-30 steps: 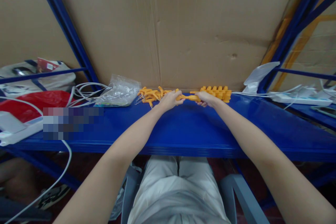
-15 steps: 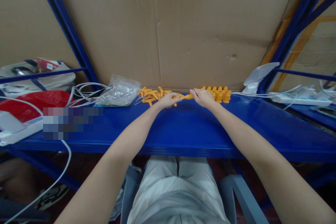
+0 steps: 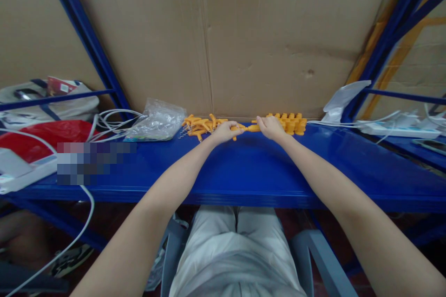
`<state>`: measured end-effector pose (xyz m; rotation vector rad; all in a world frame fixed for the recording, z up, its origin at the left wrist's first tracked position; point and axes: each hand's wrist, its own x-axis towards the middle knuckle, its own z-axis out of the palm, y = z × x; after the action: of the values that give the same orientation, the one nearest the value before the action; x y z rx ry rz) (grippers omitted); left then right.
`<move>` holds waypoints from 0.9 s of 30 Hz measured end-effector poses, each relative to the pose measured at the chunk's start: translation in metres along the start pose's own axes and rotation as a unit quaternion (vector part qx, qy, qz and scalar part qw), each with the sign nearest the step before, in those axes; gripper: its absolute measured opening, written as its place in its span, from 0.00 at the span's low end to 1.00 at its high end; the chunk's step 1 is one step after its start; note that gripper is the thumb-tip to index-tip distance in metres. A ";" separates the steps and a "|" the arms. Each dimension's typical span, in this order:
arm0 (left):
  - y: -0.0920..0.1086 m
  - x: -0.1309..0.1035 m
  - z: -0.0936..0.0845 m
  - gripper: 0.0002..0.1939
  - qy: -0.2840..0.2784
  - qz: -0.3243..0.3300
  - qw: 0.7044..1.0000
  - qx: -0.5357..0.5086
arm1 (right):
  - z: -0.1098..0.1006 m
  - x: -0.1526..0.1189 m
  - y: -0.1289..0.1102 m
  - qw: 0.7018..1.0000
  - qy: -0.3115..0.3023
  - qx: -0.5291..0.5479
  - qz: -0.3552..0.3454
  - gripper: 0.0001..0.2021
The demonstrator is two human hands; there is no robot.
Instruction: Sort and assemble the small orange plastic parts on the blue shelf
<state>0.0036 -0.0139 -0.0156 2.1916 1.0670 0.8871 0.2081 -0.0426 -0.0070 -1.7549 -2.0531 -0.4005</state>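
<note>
My left hand (image 3: 223, 133) is closed round an orange plastic piece (image 3: 239, 127), whose end pokes out past the fingertips. Facing it, my right hand (image 3: 271, 127) grips a slim orange plastic part (image 3: 254, 128) pointing left. The two orange parts meet or nearly meet between my hands; whether they are joined I cannot tell. Behind and left of my left hand lies a loose pile of orange T-shaped or branched plastic pieces (image 3: 199, 124), with small metal bits at its left edge. Just beyond my right hand stand several orange blocky pieces (image 3: 295, 124) in tidy rows.
A blue table (image 3: 244, 171) runs along a cardboard wall (image 3: 265, 41). To the left are a clear plastic bag (image 3: 156, 120), white cables (image 3: 116, 118), a red bag (image 3: 33, 137) and a white power strip (image 3: 28, 171). Another power strip (image 3: 400, 130) sits right.
My right hand has shifted slightly right, away from the left, so more of the orange part shows between them. The pile and the rows look the same.
</note>
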 end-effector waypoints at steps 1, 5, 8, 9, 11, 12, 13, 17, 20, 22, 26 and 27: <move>-0.002 0.001 0.000 0.15 0.008 0.012 1.000 0.005 | 0.001 0.001 0.001 1.000 -0.002 0.009 0.002 0.28; -0.010 0.004 0.002 0.15 0.034 0.051 0.998 0.030 | 0.003 0.005 0.004 0.999 -0.003 0.046 -0.003 0.24; -0.013 0.004 0.003 0.15 0.050 0.070 0.995 0.049 | 0.004 0.007 0.005 0.998 -0.008 0.062 -0.003 0.22; -0.013 0.005 0.003 0.14 0.053 0.072 0.994 0.055 | 0.004 0.007 0.005 0.998 -0.011 0.065 -0.001 0.22; -0.013 0.005 0.003 0.14 0.058 0.073 0.993 0.067 | 0.004 0.008 0.005 0.998 -0.017 0.067 0.004 0.22; -0.013 0.005 0.003 0.14 0.060 0.073 0.993 0.073 | 0.005 0.008 0.006 0.997 -0.020 0.069 0.005 0.21; -0.013 0.004 0.004 0.14 0.063 0.074 0.992 0.078 | 0.005 0.008 0.006 0.997 -0.022 0.071 0.006 0.21; -0.011 0.003 0.004 0.13 0.070 0.075 0.992 0.080 | 0.008 0.008 0.007 0.995 -0.026 0.098 0.009 0.21; -0.009 0.002 0.003 0.13 0.071 0.077 0.991 0.078 | 0.009 0.008 0.007 0.992 -0.021 0.127 0.016 0.20; -0.008 0.002 0.003 0.13 0.074 0.081 0.991 0.078 | 0.008 0.007 0.006 0.987 -0.011 0.157 0.023 0.20; -0.008 0.003 0.001 0.14 0.077 0.080 0.992 0.053 | 0.002 0.005 0.004 0.961 0.001 0.273 0.042 0.25; -0.009 0.004 0.000 0.14 0.080 0.076 0.993 0.043 | 0.000 0.004 0.004 0.948 -0.003 0.313 0.051 0.25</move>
<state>0.0013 -0.0063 -0.0205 2.3309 1.0396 1.1182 0.2115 -0.0385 -0.0048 -1.4468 -1.8048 0.2699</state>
